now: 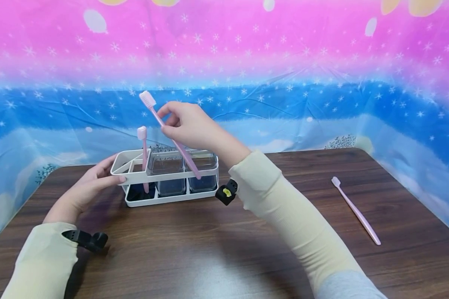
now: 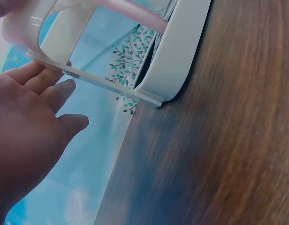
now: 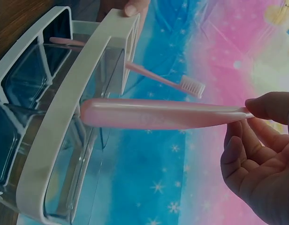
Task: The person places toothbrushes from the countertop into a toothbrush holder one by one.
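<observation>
Pinching a pink toothbrush (image 1: 171,135) above the holder's rim (image 1: 164,176), right hand (image 1: 188,124); left hand (image 1: 86,189) relaxed against its end.

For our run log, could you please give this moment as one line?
right hand pinches pink toothbrush | left hand steadies white holder | spare toothbrush on table

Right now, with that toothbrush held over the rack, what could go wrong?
The right hand only pinches the held toothbrush near its neck, so it might slip. Its handle end hangs by the clear cups, not the slots, and could knock the standing toothbrush. The left hand merely touches the rack, which could slide.
</observation>
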Motion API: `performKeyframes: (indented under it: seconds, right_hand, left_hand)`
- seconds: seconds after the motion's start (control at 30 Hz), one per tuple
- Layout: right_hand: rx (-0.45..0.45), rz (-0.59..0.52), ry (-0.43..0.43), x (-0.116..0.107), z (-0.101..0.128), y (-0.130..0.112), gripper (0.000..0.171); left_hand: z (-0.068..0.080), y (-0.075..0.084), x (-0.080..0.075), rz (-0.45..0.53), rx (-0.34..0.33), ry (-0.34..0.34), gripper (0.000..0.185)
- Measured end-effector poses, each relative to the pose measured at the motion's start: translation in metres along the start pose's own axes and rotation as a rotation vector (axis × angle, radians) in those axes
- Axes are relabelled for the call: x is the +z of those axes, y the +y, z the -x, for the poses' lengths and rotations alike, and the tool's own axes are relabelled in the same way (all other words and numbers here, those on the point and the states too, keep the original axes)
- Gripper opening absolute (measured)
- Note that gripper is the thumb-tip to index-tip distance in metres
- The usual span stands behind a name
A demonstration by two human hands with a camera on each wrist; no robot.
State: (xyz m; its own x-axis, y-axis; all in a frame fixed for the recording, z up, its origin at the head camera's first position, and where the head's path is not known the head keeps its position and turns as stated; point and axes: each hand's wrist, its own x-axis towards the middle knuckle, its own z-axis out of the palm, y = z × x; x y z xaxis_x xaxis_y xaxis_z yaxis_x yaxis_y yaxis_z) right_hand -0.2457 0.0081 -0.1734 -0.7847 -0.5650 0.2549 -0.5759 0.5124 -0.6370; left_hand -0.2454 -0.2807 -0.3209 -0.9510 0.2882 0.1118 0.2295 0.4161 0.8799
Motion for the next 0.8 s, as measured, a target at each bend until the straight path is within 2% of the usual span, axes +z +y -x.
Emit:
performKeyframes:
  seconds: [0.2, 0.57, 0.8]
  right_hand:
    - [-0.048, -0.052, 0.061, 0.002, -0.003, -0.007, 0.026]
    - [-0.052, -0.171, 0.158, 0.011, -0.006, -0.017, 0.028]
    - [-0.109, -0.182, 0.200, 0.023, -0.009, -0.021, 0.029]
  left_hand:
    - [0.000, 0.001, -0.001, 0.003, -0.002, 0.003, 0.073]
    - [0.001, 0.002, 0.000, 0.008, 0.001, -0.004, 0.074]
    - [0.001, 0.002, 0.000, -0.005, -0.009, -0.006, 0.074]
